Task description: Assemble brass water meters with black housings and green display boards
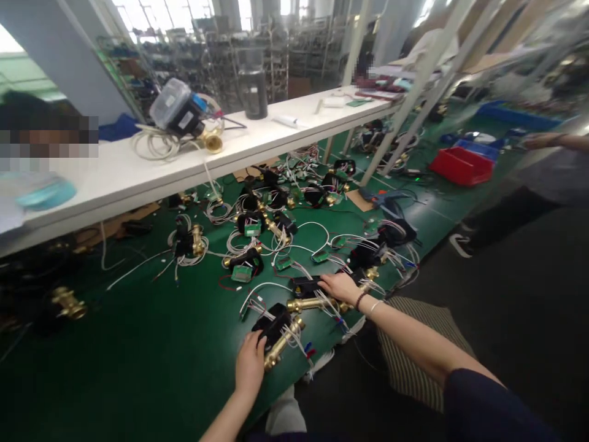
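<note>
My left hand (250, 363) has its fingers curled over the near edge of a black-housed brass pipe meter (275, 324), which lies slanted near the front edge of the green bench. Thin grey cables with red and blue ends trail from it. A second black-housed brass pipe meter (306, 303) lies just beyond, to the right. My right hand (341, 288), with a bracelet at the wrist, grips the right part of its black housing; the palm hides some of it. Small green circuit boards (284, 264) on wires lie behind these meters.
Several more brass meters (245, 264) with coiled cables cover the green bench (184, 362). A raised white shelf (257, 138) runs across, bearing a clear-lidded meter (177, 110) and a dark cylinder (253, 92). Red bins (462, 166) stand farther right. Other people are at left and right.
</note>
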`<action>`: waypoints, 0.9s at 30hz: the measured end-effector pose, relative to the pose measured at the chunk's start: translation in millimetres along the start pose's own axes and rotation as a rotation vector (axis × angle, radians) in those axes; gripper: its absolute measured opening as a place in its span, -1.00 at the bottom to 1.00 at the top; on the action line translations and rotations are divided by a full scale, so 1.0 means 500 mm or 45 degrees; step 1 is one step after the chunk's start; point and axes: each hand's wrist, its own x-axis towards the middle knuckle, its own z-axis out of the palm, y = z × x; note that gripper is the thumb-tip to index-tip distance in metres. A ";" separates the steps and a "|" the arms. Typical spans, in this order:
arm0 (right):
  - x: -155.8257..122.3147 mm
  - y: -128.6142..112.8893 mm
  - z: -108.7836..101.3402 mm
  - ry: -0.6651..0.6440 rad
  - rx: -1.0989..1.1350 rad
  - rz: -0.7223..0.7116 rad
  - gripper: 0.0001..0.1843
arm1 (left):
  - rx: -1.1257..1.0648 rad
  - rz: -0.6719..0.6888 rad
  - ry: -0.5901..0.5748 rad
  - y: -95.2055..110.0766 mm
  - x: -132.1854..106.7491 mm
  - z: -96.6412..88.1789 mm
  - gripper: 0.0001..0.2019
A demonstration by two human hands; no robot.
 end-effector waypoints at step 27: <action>-0.021 -0.912 0.198 0.633 0.026 -0.979 -0.43 | 0.153 -0.340 0.043 -0.654 -0.412 -0.612 -0.84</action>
